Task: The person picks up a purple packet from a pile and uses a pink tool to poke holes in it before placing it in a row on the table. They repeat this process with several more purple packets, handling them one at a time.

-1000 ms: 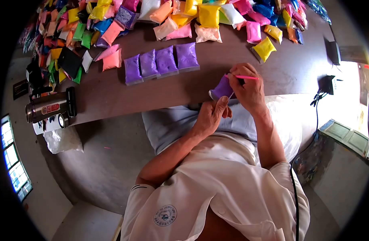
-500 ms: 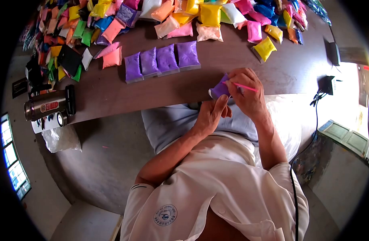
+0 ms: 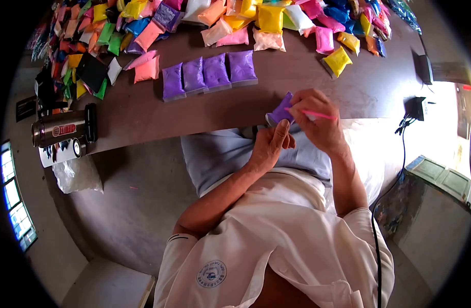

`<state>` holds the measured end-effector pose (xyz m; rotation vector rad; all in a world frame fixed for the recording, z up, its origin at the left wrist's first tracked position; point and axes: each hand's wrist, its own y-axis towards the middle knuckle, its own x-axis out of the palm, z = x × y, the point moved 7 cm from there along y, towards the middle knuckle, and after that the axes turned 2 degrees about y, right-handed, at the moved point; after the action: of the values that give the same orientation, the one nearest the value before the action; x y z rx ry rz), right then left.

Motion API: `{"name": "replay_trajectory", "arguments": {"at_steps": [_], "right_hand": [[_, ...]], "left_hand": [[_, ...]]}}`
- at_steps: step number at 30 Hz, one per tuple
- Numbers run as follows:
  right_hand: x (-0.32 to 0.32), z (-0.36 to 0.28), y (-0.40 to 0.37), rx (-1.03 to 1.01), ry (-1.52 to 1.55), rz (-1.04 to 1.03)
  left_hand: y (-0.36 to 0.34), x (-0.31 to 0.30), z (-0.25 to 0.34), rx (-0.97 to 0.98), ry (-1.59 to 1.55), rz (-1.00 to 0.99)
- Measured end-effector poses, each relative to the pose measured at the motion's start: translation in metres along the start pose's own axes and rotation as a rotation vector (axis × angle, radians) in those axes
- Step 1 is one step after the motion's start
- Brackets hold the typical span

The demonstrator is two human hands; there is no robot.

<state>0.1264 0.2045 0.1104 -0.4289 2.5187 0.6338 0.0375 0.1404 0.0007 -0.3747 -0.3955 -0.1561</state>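
My left hand (image 3: pixel 273 145) is closed on the lower end of a small purple packet (image 3: pixel 280 110), its thumb pressed on the near edge. The packet is tilted up at the table's front edge. In my right hand (image 3: pixel 317 119) is a thin pink stick (image 3: pixel 320 114), pinched by the fingers, with its tip at the packet's right side. Those fingers hide part of the packet. Further left, several purple packets (image 3: pixel 214 72) lie side by side in a row on the brown table (image 3: pixel 204 110).
Many coloured packets (image 3: pixel 270 19) are heaped along the table's far side. A yellow packet (image 3: pixel 337 62) lies apart at the right. At the left edge lies a dark metal flask (image 3: pixel 61 129). A black plug adapter (image 3: pixel 416 108) with cables sits at the right edge.
My right hand has shifted slightly right, drawing the pink stick with it, so more of the purple packet shows. My left hand keeps its hold. The view has tilted a little.
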Motion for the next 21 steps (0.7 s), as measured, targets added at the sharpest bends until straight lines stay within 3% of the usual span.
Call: {"name": "replay_trajectory", "arguments": {"at_steps": [7,19,21], "right_hand": [[0.004,0.0,-0.004,-0.015,-0.186,0.078],[-0.005,0.032,0.007,0.244,-0.038,0.122],[-0.006,0.022,0.007,0.185,-0.023,0.083]], "left_hand": [[0.001,0.004,0.009,0.021,0.019,-0.009],[0.0,0.003,0.011,0.037,0.075,-0.001],[-0.001,0.0,0.0,0.009,0.028,0.004]]}}
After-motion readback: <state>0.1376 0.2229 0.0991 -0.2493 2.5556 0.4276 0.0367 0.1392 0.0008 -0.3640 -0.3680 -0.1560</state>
